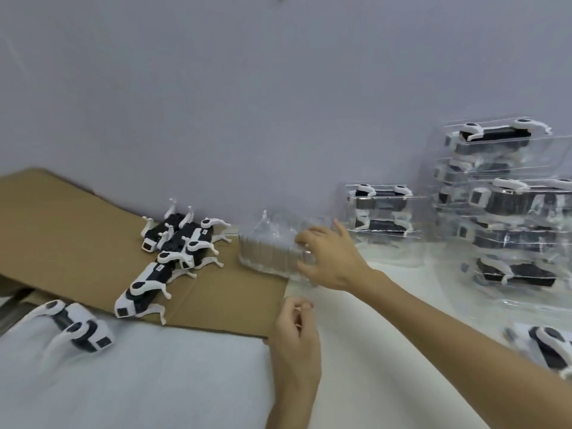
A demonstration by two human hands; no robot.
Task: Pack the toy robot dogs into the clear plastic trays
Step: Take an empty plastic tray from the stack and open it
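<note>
Well along, we judge: packed clear plastic trays (510,209) right of the brown cardboard sheet (77,236), black-and-white toy robot dogs (173,252) loose on it, our right hand (331,258) gripping empty trays (269,252), left hand (295,332) loosely curled, empty.

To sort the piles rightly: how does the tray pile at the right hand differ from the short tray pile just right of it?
The nested trays hold no dogs; the short stack holds a toy dog in each tray. The right hand grips the nested trays; nothing touches the short stack. The nested trays lie partly on cardboard; the short stack stands on the table. Both are clear plastic.
</note>
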